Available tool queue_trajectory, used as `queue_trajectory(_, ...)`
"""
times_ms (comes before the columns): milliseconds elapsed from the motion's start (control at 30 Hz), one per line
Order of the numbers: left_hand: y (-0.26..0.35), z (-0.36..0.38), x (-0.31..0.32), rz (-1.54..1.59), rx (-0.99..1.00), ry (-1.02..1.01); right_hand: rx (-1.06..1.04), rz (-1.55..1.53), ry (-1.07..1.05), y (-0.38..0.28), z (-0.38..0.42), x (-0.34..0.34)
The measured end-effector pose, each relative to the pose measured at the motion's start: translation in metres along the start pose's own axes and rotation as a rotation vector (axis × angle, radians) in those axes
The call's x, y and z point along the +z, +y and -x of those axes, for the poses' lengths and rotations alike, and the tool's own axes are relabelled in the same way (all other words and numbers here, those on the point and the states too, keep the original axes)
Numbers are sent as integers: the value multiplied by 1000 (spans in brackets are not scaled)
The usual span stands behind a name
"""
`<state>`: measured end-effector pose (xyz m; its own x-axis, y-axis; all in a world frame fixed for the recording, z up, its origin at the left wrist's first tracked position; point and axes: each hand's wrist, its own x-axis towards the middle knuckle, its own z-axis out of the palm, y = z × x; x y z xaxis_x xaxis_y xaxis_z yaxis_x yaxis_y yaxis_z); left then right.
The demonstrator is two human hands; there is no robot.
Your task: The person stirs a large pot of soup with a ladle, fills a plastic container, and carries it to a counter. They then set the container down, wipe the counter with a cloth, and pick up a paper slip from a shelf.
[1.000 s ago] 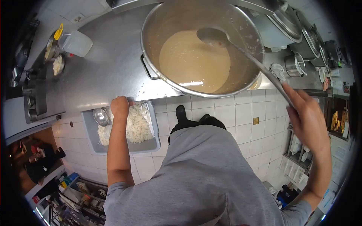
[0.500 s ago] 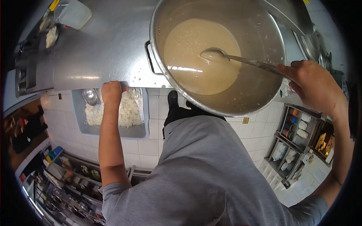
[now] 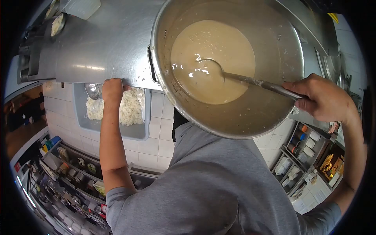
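Observation:
A large metal pot (image 3: 282, 51) holds a pale beige liquid (image 3: 231, 43). My right hand (image 3: 319, 98) is closed round the handle of a metal ladle (image 3: 270, 87) at the pot's right side, and the ladle's bowl is mostly sunk in the liquid. My left hand (image 3: 112, 91) is closed on the front edge of the steel counter (image 3: 98, 47). Below that hand, a grey-blue tub (image 3: 135, 134) holds white shredded food (image 3: 131, 107) and a metal bowl (image 3: 93, 91).
A clear plastic container (image 3: 81, 8) and a small bowl of white food (image 3: 57, 24) are at the counter's upper left. Shelves with containers (image 3: 307, 145) stand at lower right, and racks of kitchen goods (image 3: 74, 172) at lower left. White tiles (image 3: 150, 137) cover the floor.
The ladle's bowl has sunk deeper and turned in the liquid, with ripples round it. My right hand has moved slightly down and its grip has turned. My left hand still holds the edge.

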<state>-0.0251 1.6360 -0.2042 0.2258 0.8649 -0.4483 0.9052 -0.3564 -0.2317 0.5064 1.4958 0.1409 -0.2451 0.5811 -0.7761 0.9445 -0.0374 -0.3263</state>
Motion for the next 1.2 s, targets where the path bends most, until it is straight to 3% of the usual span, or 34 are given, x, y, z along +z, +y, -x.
queue_trajectory(267,0,1,-1,13,8,16,21,-165,-12,-15,-6,7)
queue_trajectory(333,1,2,-4,23,6,19,226,-253,-147,-26,-9,1)
queue_trajectory(767,1,2,-8,6,9,-24,186,-527,-168,-2,-10,15)
queue_trajectory(1200,2,5,-15,-34,25,-5,96,-664,-47,17,8,28)
